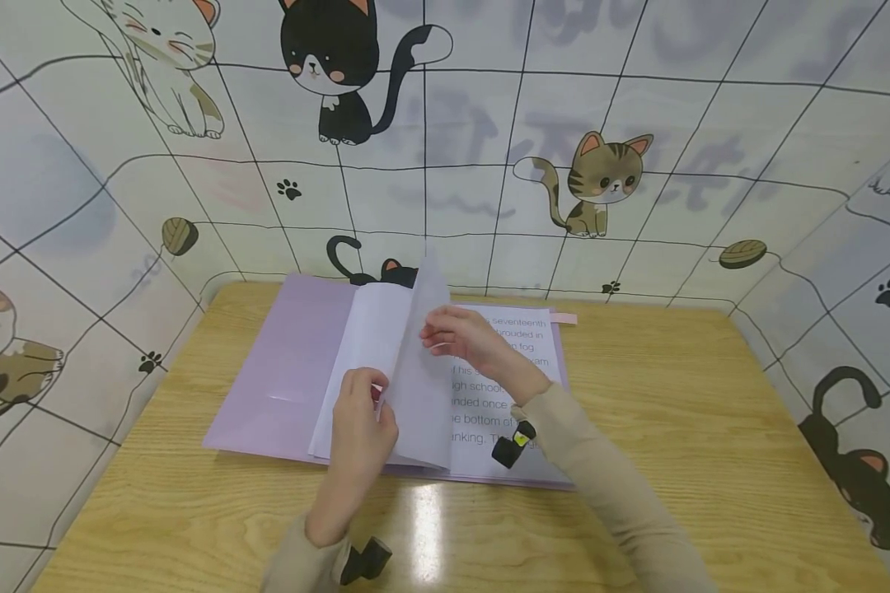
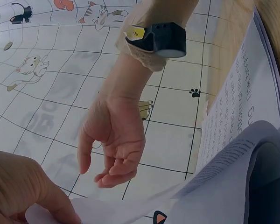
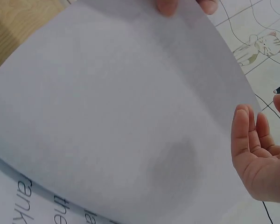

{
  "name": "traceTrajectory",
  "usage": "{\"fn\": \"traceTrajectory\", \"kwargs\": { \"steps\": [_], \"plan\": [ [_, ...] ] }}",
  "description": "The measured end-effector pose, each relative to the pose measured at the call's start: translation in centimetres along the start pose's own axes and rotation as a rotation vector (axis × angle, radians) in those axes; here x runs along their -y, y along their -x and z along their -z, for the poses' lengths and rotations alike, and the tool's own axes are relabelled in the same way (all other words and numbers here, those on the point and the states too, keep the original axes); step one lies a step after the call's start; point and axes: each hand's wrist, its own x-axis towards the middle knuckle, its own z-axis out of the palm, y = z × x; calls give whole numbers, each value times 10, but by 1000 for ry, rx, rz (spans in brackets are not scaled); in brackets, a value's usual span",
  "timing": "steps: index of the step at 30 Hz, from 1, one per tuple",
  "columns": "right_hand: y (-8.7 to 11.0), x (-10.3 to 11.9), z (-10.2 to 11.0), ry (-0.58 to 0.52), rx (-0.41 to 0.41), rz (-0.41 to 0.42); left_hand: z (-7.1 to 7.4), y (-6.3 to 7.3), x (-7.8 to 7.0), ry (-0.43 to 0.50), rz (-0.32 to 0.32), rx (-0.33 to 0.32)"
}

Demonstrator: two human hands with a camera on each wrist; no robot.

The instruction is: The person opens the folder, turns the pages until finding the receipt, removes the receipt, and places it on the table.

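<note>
A lilac folder (image 1: 285,362) lies spread on the table, with white pages inside it. One page (image 1: 428,403) stands raised and curved above the middle, its blank side filling much of the right wrist view. My left hand (image 1: 362,428) pinches that page's edge between thumb and fingers, as the left wrist view also shows at the hand (image 2: 25,189). My right hand (image 1: 470,342) is beside the raised page, fingers loosely bent and holding nothing; its palm (image 2: 116,121) shows in the left wrist view. Large printed text (image 1: 482,403) covers the right-hand page, partly hidden by the right forearm.
The wooden table (image 1: 697,428) extends on both sides of the folder. A pink tab (image 1: 564,319) sticks out at the folder's upper right. Behind stands a white wall covering (image 1: 475,206) with cat drawings and grid lines. Each wrist carries a small black camera (image 1: 515,445).
</note>
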Motion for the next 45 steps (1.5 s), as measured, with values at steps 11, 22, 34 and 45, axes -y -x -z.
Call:
{"fn": "traceTrajectory", "kwargs": {
  "steps": [11,22,34,45],
  "plan": [
    [3,-6,25,11,-35,-25,14,-3,25,-16,26,9],
    [8,-16,55,71,-84,-56,20,0,49,-39,104,76],
    [9,-21,86,1,-152,-67,17,5,69,-74,193,183],
    [9,-31,121,24,-185,-25,13,9,84,-109,235,230]
  ]
}}
